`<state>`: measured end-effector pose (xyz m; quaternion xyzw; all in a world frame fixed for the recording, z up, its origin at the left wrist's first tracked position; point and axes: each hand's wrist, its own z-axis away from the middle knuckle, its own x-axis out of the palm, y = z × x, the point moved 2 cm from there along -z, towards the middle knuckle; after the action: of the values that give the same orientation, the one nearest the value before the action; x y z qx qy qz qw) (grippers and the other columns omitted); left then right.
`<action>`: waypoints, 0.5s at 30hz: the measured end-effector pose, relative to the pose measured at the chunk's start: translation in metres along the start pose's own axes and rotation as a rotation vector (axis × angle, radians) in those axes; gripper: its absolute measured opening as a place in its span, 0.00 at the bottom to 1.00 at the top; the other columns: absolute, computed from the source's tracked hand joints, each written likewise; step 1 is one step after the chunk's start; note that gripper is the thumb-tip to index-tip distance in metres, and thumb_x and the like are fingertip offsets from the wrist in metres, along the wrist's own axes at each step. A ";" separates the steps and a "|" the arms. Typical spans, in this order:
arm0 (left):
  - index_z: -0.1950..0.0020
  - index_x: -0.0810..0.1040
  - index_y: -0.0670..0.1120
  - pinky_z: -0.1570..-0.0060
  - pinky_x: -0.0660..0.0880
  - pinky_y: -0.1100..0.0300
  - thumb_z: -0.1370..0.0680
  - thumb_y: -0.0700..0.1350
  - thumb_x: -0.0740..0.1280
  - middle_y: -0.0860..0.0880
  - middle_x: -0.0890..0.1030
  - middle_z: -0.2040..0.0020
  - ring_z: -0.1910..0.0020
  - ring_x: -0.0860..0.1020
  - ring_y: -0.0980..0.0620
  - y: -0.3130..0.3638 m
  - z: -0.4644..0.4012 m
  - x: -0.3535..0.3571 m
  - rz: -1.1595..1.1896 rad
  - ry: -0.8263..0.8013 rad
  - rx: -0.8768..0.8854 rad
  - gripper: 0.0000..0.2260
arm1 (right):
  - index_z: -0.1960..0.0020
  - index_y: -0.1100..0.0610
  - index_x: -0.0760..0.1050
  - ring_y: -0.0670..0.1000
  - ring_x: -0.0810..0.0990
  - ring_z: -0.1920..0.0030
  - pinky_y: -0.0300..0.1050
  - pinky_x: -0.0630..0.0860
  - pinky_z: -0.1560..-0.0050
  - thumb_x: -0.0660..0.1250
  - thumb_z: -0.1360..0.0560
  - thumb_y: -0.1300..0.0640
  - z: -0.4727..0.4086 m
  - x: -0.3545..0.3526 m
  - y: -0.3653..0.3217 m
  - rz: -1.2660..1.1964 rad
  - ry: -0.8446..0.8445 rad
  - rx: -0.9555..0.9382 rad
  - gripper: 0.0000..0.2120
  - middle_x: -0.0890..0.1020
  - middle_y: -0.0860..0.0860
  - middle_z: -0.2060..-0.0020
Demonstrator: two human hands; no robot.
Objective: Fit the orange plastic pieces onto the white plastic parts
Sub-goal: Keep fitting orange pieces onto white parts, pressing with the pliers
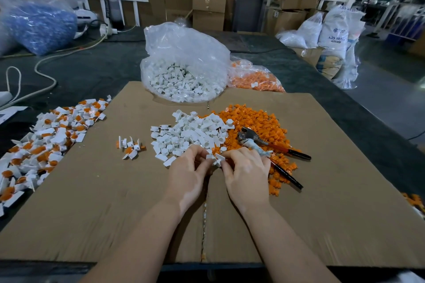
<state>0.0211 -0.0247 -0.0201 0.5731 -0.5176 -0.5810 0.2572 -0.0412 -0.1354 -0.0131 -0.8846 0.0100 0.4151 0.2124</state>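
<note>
My left hand (pixel 187 173) and my right hand (pixel 245 171) meet over the cardboard sheet (pixel 103 202), fingers curled round small white plastic parts (pixel 216 159) pinched between them. Just beyond lies a loose heap of white parts (pixel 190 134), with a heap of orange pieces (pixel 255 122) to its right. A small cluster of fitted white-and-orange pieces (pixel 130 147) sits left of the white heap. A large pile of fitted pieces (pixel 46 140) spreads along the cardboard's left edge.
Pliers with red and black handles (pixel 273 147) lie on the orange heap beside my right hand. Farther back stand a clear bag of white parts (pixel 184 69) and a bag of orange pieces (pixel 255 78). A bag of blue parts (pixel 36 23) and a person are at far left.
</note>
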 end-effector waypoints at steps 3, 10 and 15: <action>0.61 0.72 0.53 0.67 0.68 0.73 0.25 0.42 0.68 0.54 0.75 0.67 0.68 0.73 0.60 0.000 0.001 0.000 0.032 -0.014 -0.018 0.08 | 0.58 0.55 0.81 0.54 0.78 0.58 0.49 0.64 0.54 0.73 0.31 0.61 -0.001 -0.001 0.000 -0.019 -0.003 0.014 0.03 0.81 0.49 0.62; 0.60 0.73 0.53 0.67 0.68 0.71 0.25 0.43 0.68 0.53 0.77 0.66 0.66 0.75 0.58 0.001 0.000 -0.001 0.008 -0.025 -0.017 0.07 | 0.55 0.53 0.82 0.54 0.77 0.51 0.48 0.58 0.50 0.71 0.30 0.57 -0.005 -0.012 0.011 0.047 -0.077 -0.012 0.04 0.81 0.49 0.58; 0.58 0.73 0.51 0.61 0.71 0.62 0.24 0.45 0.67 0.50 0.79 0.63 0.60 0.77 0.50 -0.001 0.000 -0.001 -0.008 -0.035 -0.009 0.05 | 0.47 0.47 0.79 0.49 0.71 0.46 0.46 0.53 0.46 0.62 0.22 0.53 -0.011 -0.009 0.019 0.133 -0.211 -0.034 0.08 0.77 0.46 0.51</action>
<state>0.0212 -0.0237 -0.0210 0.5638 -0.5169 -0.5944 0.2482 -0.0431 -0.1582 -0.0073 -0.8369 0.0394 0.5190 0.1694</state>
